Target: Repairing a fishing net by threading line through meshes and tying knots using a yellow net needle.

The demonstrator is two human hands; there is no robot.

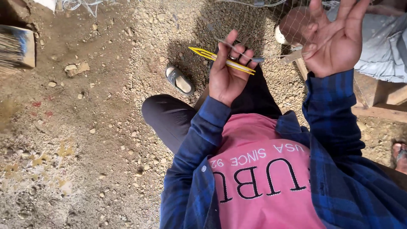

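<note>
Yellow netting needle (pixel 220 60), slim, pointed, in left hand (pixel 229 74)

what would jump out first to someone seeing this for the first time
The bright yellow netting needle stands out at the centre top, held across the fingers of the left hand above the person's dark trouser knee. To the upper right, the right hand is raised with fingers spread, thin net threads running past it. Below them the pink shirt under a blue plaid overshirt fills the lower frame, and a lone sandal lies on the gravelly dirt ground.
</note>
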